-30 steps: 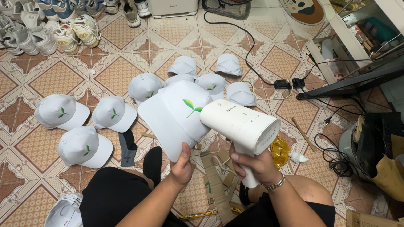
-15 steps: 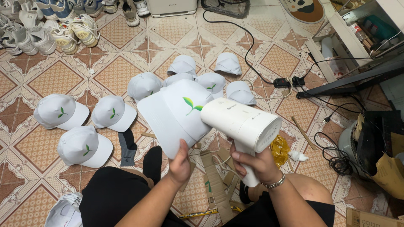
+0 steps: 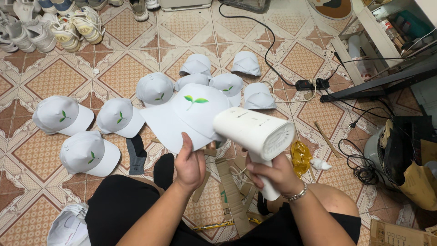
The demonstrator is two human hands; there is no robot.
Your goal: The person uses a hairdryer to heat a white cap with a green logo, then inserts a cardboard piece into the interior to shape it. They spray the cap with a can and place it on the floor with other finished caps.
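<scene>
My left hand (image 3: 190, 165) grips the lower edge of a white cap (image 3: 184, 116) with a green leaf emblem, held up in front of me with its brim to the left. My right hand (image 3: 273, 175) is wrapped around the handle of a white handheld steamer (image 3: 252, 135), whose head points at the right side of the cap. The steamer's nozzle face is turned away from the camera.
Several white caps lie on the patterned tile floor: three at left (image 3: 61, 115), several more beyond the held cap (image 3: 195, 66). Cardboard strips (image 3: 232, 191) lie between my legs. A power strip (image 3: 312, 84) and black cables run right; shoes (image 3: 68, 27) line the far left.
The cap has been turned slightly in my left hand and the steamer head has shifted a little along it. Both hands keep their grip.
</scene>
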